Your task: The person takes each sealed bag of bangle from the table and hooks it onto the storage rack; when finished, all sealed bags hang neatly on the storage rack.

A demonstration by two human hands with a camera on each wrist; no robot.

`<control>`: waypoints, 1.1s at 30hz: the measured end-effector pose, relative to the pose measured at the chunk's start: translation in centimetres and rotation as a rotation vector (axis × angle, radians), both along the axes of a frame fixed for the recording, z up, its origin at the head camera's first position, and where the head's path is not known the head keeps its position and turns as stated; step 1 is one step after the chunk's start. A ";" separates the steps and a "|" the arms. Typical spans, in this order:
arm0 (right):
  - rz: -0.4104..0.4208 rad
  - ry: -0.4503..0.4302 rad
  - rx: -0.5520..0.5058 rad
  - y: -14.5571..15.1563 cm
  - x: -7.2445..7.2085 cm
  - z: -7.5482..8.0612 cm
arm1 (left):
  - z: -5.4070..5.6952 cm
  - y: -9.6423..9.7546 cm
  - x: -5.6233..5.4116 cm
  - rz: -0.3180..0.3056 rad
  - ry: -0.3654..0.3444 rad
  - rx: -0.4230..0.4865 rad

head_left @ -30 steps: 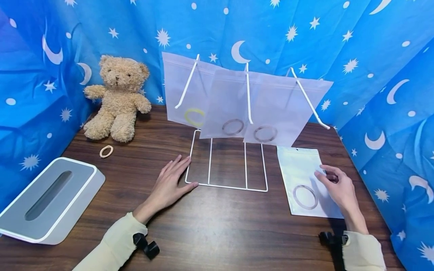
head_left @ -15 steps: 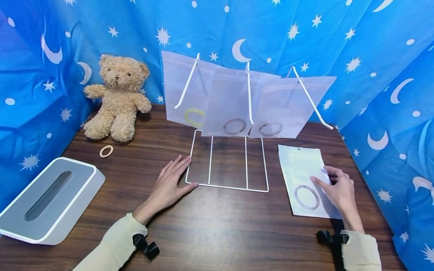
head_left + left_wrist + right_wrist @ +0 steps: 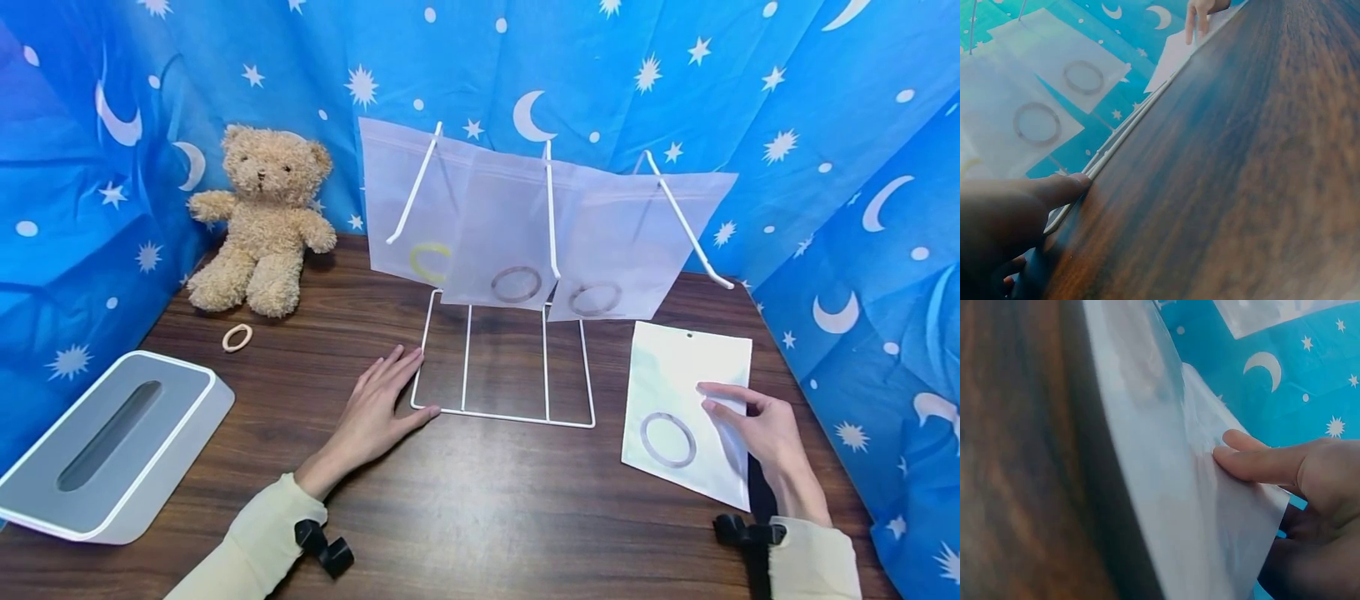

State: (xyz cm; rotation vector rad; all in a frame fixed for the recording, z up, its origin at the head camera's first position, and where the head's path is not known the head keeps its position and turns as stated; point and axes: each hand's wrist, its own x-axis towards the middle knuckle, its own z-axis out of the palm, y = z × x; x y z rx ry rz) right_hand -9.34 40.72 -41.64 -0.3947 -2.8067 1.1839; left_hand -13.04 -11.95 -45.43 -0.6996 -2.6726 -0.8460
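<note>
A white zip bag [image 3: 660,375] with a round bangle [image 3: 668,465] showing through it is at the right side of the table. My right hand [image 3: 776,433] pinches this bag between thumb and index finger, and its film puckers there in the right wrist view. The bag looks partly raised and tilted. My left hand [image 3: 375,412] lies with straight fingers at the left front corner of a white wire display rack [image 3: 502,415], thumb and fingertips touching the base wire. Three similar bags hang on the rack's hooks: a left bag [image 3: 405,183], a middle bag [image 3: 502,225] and a right bag [image 3: 637,233].
A teddy bear [image 3: 270,217] sits at the back left, with a small pale ring [image 3: 228,345] in front of it. A grey-topped tissue box [image 3: 165,417] stands at the left edge. Blue star-patterned cloth [image 3: 585,50] encloses the wooden table [image 3: 487,508].
My right hand has gone from the bag's right edge to pinching it; the bag has turned and shifted slightly. The right hanging bag swings a little. My left hand has stayed put.
</note>
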 end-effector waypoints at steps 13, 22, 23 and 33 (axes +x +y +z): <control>-0.179 0.155 0.155 -1.3 5.1 2.7 | -0.3 0.0 -0.1 -0.006 -0.004 -0.007; -0.187 0.473 0.038 -5.8 9.6 7.5 | 0.0 -0.1 -0.1 -0.006 0.002 -0.002; -0.144 0.505 0.040 -6.4 9.9 7.9 | 0.0 -0.1 -0.1 -0.007 0.001 -0.001; 0.319 0.841 -0.280 -13.2 7.7 10.1 | 0.0 0.0 0.0 -0.008 0.007 0.009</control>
